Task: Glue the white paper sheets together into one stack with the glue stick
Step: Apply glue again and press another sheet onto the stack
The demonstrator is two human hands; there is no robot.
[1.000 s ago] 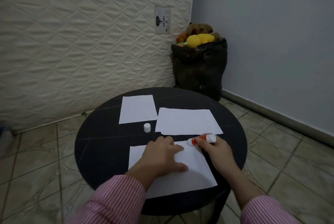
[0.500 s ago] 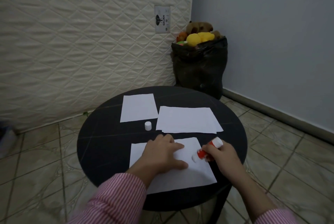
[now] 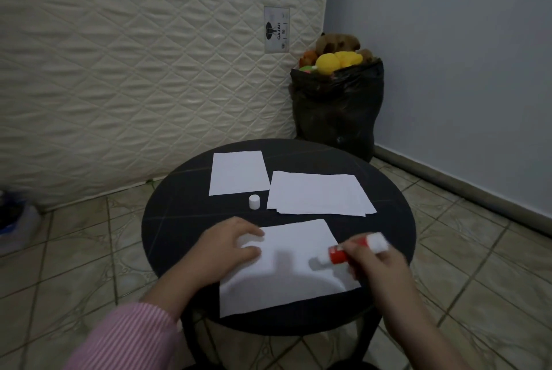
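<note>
- Head view: the right hand [image 3: 378, 262] pinches the glue stick [image 3: 357, 247] between curled fingers, its nozzle tipped down and touching the near paper sheet [image 3: 286, 274] at the right edge.
- Left hand [image 3: 227, 250], fingers loosely spread, presses the sheet's far-left corner, well apart from the nozzle.
- Beyond the left fingertips stand the white cap [image 3: 254, 202], a single sheet [image 3: 239, 172] and a small paper stack [image 3: 318, 193] on the round black table [image 3: 167, 220].
- To do this step well, I'd keep the holding fingers flat and firm, and draw the stick in even strokes away from them so the sheet doesn't buckle.
- Cover edges and corners; stop short of the table.
</note>
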